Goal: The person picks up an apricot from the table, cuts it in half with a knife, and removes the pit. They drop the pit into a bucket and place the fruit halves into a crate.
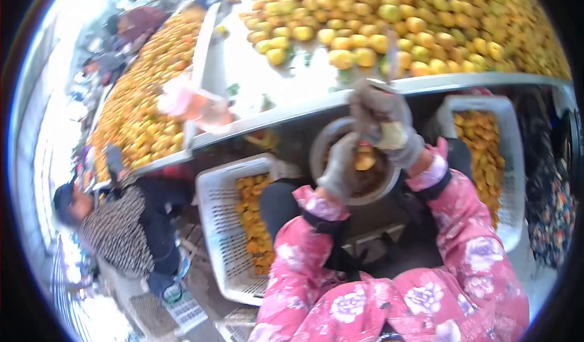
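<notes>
Both my hands wear greyish gloves and meet over a round pail [316,150] between my knees, with dark brownish contents. My left hand [340,168] is closed, its fingers against a small yellow-orange fruit [365,158] that shows a paler face. My right hand [386,120] is curled just above and to the right. A pale yellowish patch shows at its palm side, and a thin blurred strip rises above its knuckles. What it grips is too smeared to name.
Yellow-orange fruit [420,38] lies heaped on the white-edged table [292,115] ahead. White crates of orange pieces stand at left [219,238] and right [514,159]. A pink translucent container [204,108] is at the table edge. Another person [125,229] sits at left.
</notes>
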`<control>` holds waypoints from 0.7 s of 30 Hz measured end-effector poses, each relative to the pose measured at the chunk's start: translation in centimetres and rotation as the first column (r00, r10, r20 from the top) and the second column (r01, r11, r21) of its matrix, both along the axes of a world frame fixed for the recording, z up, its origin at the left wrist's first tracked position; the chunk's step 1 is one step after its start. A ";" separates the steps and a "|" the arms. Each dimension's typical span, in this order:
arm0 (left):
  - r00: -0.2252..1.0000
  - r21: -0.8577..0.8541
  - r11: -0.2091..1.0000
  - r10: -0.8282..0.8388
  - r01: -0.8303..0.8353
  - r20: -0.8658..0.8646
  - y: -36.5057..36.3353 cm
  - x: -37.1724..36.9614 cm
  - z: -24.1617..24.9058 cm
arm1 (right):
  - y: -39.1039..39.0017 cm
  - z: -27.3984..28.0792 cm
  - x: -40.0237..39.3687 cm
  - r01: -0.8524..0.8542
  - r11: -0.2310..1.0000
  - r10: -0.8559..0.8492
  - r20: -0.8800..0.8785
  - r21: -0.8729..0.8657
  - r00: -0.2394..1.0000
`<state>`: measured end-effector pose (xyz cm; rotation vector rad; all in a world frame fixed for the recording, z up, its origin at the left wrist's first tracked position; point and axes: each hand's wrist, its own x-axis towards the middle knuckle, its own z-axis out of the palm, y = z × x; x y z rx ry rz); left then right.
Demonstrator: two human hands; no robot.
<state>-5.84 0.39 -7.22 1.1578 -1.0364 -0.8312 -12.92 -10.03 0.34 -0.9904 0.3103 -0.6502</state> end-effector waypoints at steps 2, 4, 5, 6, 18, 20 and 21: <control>0.995 0.166 0.986 0.038 -0.023 -0.088 1.1 -0.1 0.2 | -0.4 -1.7 0.5 0.052 0.994 -0.049 0.037 -0.094 0.998; 0.888 -0.171 0.982 0.151 -0.083 0.435 1.1 0.8 -2.9 | -1.1 -2.2 0.8 -0.114 0.990 0.085 0.286 0.086 0.954; 0.917 -0.023 0.996 -0.085 0.083 -0.390 0.9 1.4 -1.6 | -1.6 -2.3 0.9 -0.143 0.983 0.103 0.296 0.114 0.949; 0.248 -0.084 0.953 -0.160 0.292 -0.955 0.3 1.1 0.3 | -0.5 -1.4 2.1 -0.159 0.982 0.125 0.276 0.105 0.953; 0.362 0.145 0.975 0.076 0.166 -0.929 0.5 -0.5 2.8 | 3.7 1.2 1.2 0.157 0.591 -0.064 0.148 -0.792 0.987; 0.428 -0.027 0.984 -0.101 0.175 -0.898 0.9 0.1 2.7 | 3.0 0.4 0.4 -0.027 0.958 0.042 0.045 -0.286 0.998; 0.829 -0.041 0.979 -0.192 0.200 -0.526 0.9 0.7 3.1 | 2.3 0.8 0.2 -0.043 0.924 0.052 0.012 -0.379 0.999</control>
